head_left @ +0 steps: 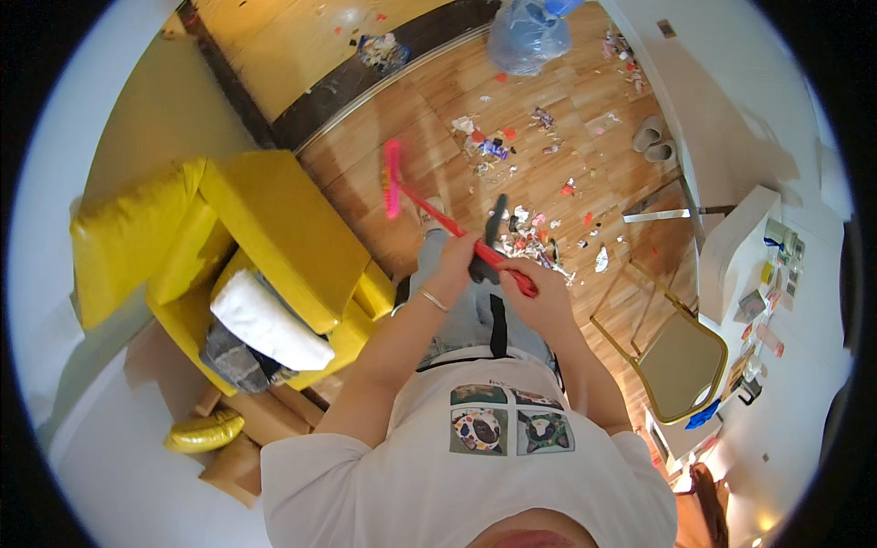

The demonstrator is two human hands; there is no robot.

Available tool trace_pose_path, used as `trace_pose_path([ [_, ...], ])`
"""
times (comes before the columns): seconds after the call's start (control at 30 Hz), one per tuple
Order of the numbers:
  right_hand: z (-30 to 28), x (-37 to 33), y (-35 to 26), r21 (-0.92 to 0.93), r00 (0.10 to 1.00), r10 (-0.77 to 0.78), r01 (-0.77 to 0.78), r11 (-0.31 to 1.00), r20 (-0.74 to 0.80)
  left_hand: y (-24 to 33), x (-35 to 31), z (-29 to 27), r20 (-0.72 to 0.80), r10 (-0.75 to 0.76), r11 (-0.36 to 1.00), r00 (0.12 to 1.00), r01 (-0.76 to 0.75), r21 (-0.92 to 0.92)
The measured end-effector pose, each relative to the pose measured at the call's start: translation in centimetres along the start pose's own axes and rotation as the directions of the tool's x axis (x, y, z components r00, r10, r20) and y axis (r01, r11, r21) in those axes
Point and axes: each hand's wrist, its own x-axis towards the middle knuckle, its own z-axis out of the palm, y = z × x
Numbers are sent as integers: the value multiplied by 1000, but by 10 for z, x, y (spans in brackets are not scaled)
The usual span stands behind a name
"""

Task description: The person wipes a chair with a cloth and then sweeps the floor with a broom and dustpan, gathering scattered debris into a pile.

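A red-handled broom (443, 217) with pink bristles (394, 180) slants across in front of me, its head up and to the left. My left hand (459, 262) is closed round the handle's middle. My right hand (546, 294) grips it near the end. Behind the handle, between my hands, shows a dark grey object (496, 222) whose kind I cannot tell. Beyond it a heap of mixed litter (530, 245) lies on the wooden floor (420, 119), close to my feet.
A yellow armchair (274, 210) with a white folded cloth (269, 320) stands left. Right are a gold-framed chair (681, 365) and a cluttered white table (776, 301). Slippers (652, 140) lie by the wall. A clear plastic bag (528, 41) sits at the back, among scattered scraps (489, 144).
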Motion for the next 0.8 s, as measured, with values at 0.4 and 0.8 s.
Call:
trace_pose_path([
  [0.4, 51, -59, 144, -81, 945, -58, 89, 993, 322, -171, 65, -95, -283, 80, 992, 956, -103, -67],
  [0.8, -79, -131, 106, -183, 920, -232, 299, 936, 317, -207, -44, 38, -47, 77, 976, 996, -85, -199],
])
